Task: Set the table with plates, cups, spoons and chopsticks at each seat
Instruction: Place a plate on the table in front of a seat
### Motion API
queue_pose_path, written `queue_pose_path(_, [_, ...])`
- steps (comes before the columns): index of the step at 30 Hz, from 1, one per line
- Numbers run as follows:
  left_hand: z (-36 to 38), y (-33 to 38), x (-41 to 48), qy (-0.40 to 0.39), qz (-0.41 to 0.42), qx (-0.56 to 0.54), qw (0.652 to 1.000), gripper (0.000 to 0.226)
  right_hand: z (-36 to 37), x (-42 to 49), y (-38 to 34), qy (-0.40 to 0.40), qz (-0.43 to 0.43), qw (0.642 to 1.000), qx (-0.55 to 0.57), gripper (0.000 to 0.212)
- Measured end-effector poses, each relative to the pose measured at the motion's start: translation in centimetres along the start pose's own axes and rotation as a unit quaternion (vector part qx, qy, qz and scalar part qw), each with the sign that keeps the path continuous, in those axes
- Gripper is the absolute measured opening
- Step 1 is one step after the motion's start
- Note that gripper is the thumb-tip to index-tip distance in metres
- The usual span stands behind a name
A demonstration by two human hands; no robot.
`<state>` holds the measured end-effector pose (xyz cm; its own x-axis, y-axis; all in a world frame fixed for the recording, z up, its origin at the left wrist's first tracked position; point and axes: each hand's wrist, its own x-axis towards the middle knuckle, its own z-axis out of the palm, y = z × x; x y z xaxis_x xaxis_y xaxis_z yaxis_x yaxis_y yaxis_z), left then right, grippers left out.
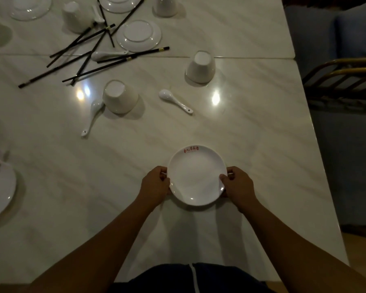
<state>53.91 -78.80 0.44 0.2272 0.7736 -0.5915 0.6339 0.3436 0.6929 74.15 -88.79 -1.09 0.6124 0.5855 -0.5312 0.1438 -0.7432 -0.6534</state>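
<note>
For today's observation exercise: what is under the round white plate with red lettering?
The pale marble table lies beneath the round white plate with red lettering. The left hand and right hand grip its rim; any fingers tucked beneath it are covered.

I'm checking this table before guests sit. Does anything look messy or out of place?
Yes. The black chopsticks lie crossed in a loose heap at the far left, not paired. The near cup, the right cup and the far plate sit upside down. The held plate looks fine.
</note>
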Motion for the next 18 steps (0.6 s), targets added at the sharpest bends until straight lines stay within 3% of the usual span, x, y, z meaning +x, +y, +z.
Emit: queue_pose_path(18, [0.4, -0.14, 0.46, 0.007, 0.013, 0.006, 1.0, 0.026, -0.88, -0.04, 0.46, -0.015, -0.016, 0.999, -0.03, 0.019])
